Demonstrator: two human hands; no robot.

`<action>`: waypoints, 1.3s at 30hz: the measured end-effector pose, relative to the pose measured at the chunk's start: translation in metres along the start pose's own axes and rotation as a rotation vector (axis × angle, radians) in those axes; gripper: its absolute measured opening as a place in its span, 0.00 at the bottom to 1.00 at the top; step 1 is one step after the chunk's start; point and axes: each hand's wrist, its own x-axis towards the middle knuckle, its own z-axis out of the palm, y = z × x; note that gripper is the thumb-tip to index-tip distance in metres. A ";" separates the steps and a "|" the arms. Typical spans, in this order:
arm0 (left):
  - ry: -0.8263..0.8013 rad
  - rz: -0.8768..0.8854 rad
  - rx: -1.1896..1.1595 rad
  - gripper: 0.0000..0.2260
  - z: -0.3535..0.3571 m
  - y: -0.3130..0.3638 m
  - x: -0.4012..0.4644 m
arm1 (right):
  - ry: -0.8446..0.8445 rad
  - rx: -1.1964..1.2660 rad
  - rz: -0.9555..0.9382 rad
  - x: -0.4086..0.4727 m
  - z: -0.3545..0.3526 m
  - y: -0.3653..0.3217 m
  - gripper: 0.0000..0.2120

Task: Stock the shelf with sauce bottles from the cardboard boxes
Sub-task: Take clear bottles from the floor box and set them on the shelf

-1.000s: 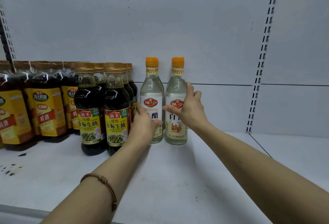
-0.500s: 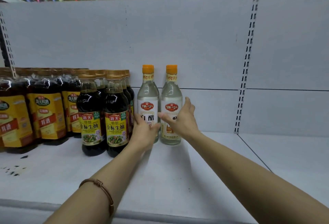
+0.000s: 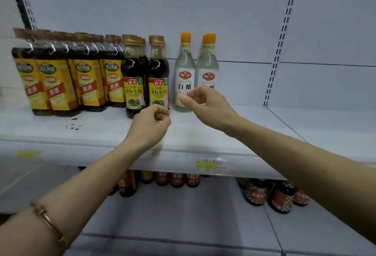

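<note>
Two clear vinegar bottles (image 3: 184, 72) stand upright on the shelf (image 3: 223, 133), tucked right of the soy bottles (image 3: 158, 74), labels facing out, probably so the row reads neatly. Left hand (image 3: 151, 122) and right hand (image 3: 205, 103) hang just in front, fingers loosely curled, holding nothing. No boxes in view.

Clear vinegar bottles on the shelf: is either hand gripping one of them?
No. Both the left hand and right hand hang empty before the clear vinegar bottles, fingers loosely curled.
</note>
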 end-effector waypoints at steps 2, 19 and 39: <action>0.057 -0.002 0.037 0.05 -0.023 -0.004 -0.027 | -0.060 0.026 -0.047 -0.015 0.012 -0.015 0.17; 0.209 -0.464 0.310 0.10 -0.131 -0.020 -0.256 | -0.783 0.296 -0.356 -0.144 0.127 -0.110 0.21; 0.260 -0.666 0.347 0.06 -0.329 -0.193 -0.431 | -1.036 0.117 -0.329 -0.258 0.354 -0.242 0.24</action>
